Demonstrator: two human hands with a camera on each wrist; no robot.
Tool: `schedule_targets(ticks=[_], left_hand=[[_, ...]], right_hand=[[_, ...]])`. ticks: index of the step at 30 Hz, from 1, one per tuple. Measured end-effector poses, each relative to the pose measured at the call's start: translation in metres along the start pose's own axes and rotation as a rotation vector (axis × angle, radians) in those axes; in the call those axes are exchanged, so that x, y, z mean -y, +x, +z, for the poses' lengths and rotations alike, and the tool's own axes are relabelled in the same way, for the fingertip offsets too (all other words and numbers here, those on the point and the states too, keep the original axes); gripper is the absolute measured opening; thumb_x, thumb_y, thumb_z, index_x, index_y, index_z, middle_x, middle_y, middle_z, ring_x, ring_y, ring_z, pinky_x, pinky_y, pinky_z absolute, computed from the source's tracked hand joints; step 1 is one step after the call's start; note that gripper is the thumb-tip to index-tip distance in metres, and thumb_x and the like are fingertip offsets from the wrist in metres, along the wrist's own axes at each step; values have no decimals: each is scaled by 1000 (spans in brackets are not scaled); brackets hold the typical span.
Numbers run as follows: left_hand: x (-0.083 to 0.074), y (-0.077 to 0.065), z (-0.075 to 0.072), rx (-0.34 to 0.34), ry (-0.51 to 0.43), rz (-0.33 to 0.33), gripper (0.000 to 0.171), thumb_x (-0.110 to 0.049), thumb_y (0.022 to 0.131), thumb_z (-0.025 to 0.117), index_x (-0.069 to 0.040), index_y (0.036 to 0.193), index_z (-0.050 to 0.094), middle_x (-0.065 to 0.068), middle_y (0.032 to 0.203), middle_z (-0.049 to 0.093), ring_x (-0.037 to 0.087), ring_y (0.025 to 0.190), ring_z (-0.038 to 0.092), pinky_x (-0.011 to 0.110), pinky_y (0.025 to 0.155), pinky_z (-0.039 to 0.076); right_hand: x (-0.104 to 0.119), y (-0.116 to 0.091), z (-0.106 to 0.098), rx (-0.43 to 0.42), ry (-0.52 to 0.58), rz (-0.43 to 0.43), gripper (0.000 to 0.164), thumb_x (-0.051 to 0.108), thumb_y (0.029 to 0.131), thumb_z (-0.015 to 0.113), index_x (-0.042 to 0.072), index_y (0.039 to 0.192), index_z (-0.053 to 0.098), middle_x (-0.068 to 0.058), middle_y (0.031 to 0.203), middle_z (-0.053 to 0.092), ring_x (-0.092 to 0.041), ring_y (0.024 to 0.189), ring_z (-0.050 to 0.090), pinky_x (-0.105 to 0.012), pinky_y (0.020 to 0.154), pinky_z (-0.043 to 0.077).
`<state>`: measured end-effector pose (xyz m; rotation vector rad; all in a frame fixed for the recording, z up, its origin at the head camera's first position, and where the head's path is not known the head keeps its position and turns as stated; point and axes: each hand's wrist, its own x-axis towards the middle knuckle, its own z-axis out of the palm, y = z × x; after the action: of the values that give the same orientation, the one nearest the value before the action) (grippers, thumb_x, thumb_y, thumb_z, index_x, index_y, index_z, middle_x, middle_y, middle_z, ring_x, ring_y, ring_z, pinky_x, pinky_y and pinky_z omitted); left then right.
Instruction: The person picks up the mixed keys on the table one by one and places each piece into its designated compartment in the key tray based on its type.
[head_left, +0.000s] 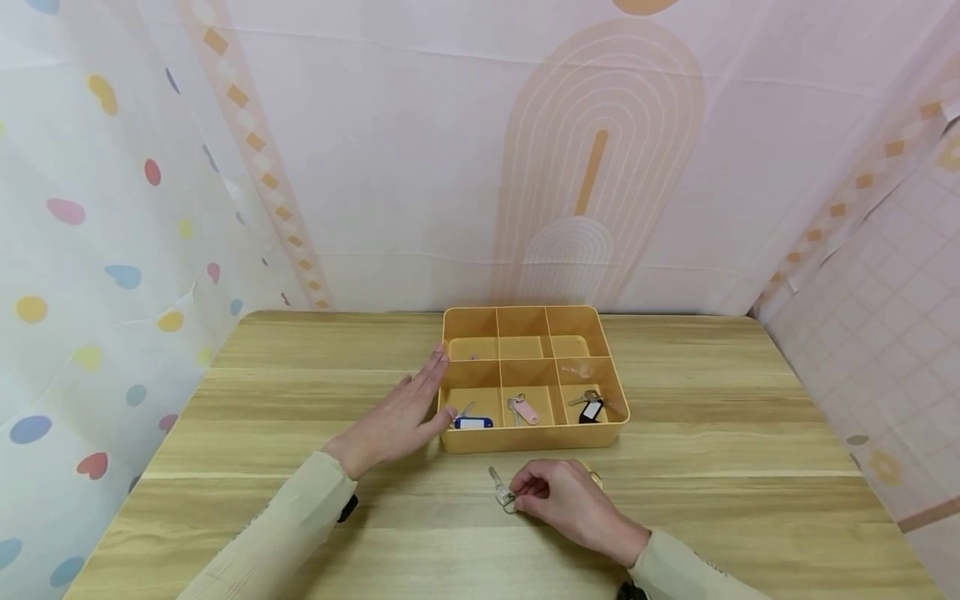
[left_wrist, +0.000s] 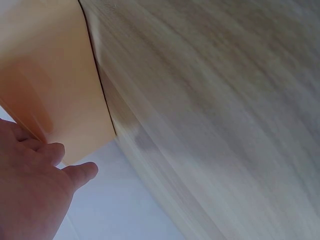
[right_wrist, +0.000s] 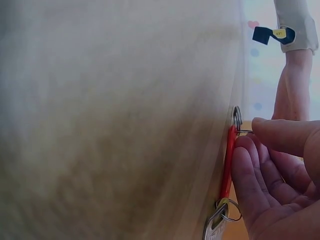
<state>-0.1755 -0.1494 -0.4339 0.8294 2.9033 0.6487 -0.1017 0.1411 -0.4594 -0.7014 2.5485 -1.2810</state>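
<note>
My left hand (head_left: 393,425) lies with fingers extended along the left wall of a yellow divided organizer box (head_left: 534,438); in the left wrist view its fingertips are right at the rim. In front of the box, my right hand (head_left: 566,504) pinches a metal key ring (right_wrist: 237,116) between thumb and fingers, low over the table. A silver key (head_left: 497,482) sticks out to the left of the fingertips. Beneath the hand, the right wrist view shows a red key tag (right_wrist: 228,162) and another key (right_wrist: 216,227) on a ring; the head view mostly hides these.
The box's front row holds a blue-tagged key (head_left: 474,422), a pink-tagged key (head_left: 527,410) and a black-tagged key (head_left: 591,409), each in its own compartment. A wood-grain table (head_left: 720,467) surrounds the box. Patterned cloth (head_left: 405,167) hangs behind and at both sides.
</note>
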Motion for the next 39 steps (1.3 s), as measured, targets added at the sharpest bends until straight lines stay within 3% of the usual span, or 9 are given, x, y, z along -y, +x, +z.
schedule_targets(ticks=[13,21,32,39], left_hand=[[-1,0,-1,8,-1,-4,80,-43,110,43,0,165,4,13,173,-5,27,159,6,57,125,17],[-2,0,-1,10,-3,-7,80,-43,110,44,0,165,4,13,173,-5,26,159,6,57,125,18],[-2,1,-1,12,-7,-7,79,-42,110,44,1,165,5,13,173,-4,27,159,6,57,125,18],[-2,0,-1,11,-2,-10,79,-43,111,44,1,165,5,13,173,-3,28,158,8,58,125,19]], right_hand=[[2,-1,-3,-21,-95,-58,10,4,92,77,14,92,77,10,89,74,4,78,61,-20,70,55],[5,-4,-7,-22,-47,-88,9,3,97,71,11,98,75,2,95,77,2,79,60,-20,67,54],[9,-11,-16,-54,9,-142,8,5,100,67,9,103,74,1,101,74,-4,90,63,-24,79,57],[9,-13,-20,-97,17,-204,8,5,100,68,11,103,72,8,95,70,-4,88,63,-24,79,57]])
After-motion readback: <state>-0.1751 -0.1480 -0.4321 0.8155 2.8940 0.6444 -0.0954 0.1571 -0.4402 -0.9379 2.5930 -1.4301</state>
